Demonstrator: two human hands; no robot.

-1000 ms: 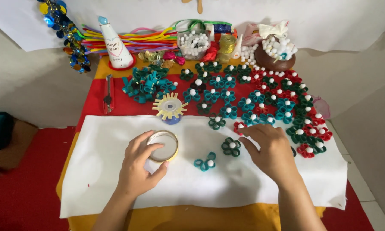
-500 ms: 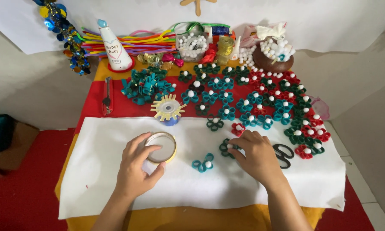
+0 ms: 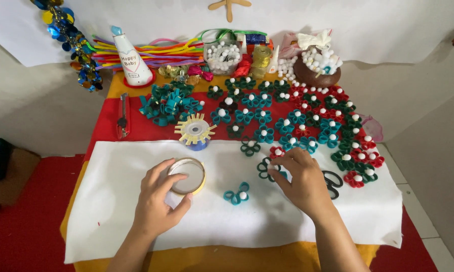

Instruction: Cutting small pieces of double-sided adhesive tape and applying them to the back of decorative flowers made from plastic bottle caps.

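My left hand (image 3: 155, 204) grips a round yellow-rimmed roll of tape (image 3: 187, 176) resting on the white sheet (image 3: 111, 201). My right hand (image 3: 301, 180) pinches a dark green paper flower (image 3: 265, 168) with a white bead, its fingertips closed on the flower on the sheet. A teal paper flower (image 3: 237, 194) with a white bead lies on the sheet between my hands. Black scissors (image 3: 333, 182) lie partly hidden behind my right hand.
Many red, teal and green bead-centred flowers (image 3: 307, 121) cover the red cloth behind the sheet. A pile of teal paper loops (image 3: 169, 103), a yellow-fringed spool (image 3: 195, 131), a white cone hat (image 3: 132, 60), bright pipe cleaners (image 3: 151, 50), a jar of white beads (image 3: 222, 55) and a brown bowl (image 3: 315, 75) stand at the back.
My right hand moved left from the flower cluster and scissors to the dark green flower and closed on it. My left hand stayed on the tape roll.
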